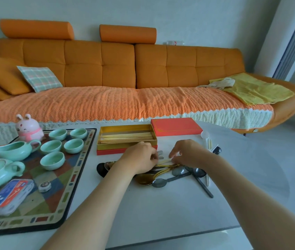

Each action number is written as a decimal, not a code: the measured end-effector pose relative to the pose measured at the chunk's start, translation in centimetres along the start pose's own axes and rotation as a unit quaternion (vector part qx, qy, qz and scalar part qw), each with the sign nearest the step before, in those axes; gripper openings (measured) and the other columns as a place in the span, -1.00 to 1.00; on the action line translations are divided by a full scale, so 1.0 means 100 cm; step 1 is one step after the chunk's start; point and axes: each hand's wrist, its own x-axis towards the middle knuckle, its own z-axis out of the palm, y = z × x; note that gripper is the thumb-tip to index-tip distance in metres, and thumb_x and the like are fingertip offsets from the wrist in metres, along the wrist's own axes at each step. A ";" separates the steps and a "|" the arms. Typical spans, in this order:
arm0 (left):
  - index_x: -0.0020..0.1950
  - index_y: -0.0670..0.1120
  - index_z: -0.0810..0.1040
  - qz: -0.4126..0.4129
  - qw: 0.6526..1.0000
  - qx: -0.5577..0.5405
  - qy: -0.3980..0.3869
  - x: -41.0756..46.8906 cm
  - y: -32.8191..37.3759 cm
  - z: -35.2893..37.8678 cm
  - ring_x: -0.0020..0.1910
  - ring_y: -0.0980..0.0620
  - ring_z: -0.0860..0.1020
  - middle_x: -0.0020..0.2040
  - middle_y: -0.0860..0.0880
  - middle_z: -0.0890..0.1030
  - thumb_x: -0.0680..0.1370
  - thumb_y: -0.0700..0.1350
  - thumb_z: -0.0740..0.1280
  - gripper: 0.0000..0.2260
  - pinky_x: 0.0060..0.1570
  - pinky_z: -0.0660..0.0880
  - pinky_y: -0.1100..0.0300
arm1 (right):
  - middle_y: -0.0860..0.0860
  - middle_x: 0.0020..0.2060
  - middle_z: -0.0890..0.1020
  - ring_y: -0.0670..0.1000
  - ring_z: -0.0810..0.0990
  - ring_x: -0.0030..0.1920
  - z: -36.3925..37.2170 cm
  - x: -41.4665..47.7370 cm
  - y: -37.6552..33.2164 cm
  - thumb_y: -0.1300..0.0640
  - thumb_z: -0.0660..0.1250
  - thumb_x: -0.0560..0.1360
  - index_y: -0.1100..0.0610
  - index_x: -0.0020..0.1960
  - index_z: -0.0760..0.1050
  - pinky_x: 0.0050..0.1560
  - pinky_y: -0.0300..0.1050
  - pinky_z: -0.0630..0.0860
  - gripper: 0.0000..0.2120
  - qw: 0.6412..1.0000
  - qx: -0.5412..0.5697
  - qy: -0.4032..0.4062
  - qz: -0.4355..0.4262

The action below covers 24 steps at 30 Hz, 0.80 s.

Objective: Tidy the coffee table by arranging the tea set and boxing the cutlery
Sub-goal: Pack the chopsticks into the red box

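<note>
Left hand (139, 157): fingers curled, pinching one end of a pale yellow piece (165, 161) just above the cutlery pile (159, 183).
Right hand (188, 152): fingers curled, pinching the other end of it.
Box (117, 146): open, gold-lined, on the surface (152, 210) just behind the hands; pale sticks (126, 137) lie inside.
Lid (176, 126): red, just beside the box's far right corner.
Tea set (53, 160): green cups, pitcher and teapot on the patterned mat (67, 195), at left.
Writing: the blue-and-red pack (8, 195) bears print too blurred to read.

mint-green cups (53, 160), orange sofa (117, 65), red lid (176, 126)
</note>
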 end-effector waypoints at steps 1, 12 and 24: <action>0.11 0.12 0.64 -0.005 1.000 -0.001 -0.007 0.001 -0.001 0.000 0.12 0.05 0.45 0.03 0.10 0.50 0.57 0.09 0.29 -0.80 -0.03 0.48 0.10 | -0.17 -0.01 0.57 -0.11 0.51 -0.01 0.001 0.001 0.000 0.01 0.42 0.49 -0.14 -0.01 0.65 0.01 -0.18 0.49 -0.90 1.000 0.002 0.006 -0.001; 0.17 0.10 0.61 -0.030 0.999 -0.018 0.010 -0.002 -0.009 0.000 -0.01 0.05 0.48 0.05 0.08 0.50 0.59 0.04 0.30 -0.80 -0.13 0.45 0.14 | -0.08 0.00 0.56 -0.03 0.53 -0.01 0.008 0.011 -0.010 0.20 0.28 0.59 -0.05 0.08 0.59 0.04 -0.13 0.52 -0.80 0.997 0.022 0.056 -0.038; 0.14 0.01 0.59 -0.130 0.962 -0.081 0.224 -0.008 -0.067 -0.032 -0.01 0.04 0.55 0.06 0.07 0.60 0.66 -0.11 0.18 -0.80 -0.06 0.48 0.10 | -0.01 -0.04 0.56 0.03 0.52 -0.10 0.010 0.027 -0.020 0.24 0.17 0.61 0.04 0.13 0.60 -0.14 -0.08 0.48 -0.73 0.976 0.067 0.198 -0.054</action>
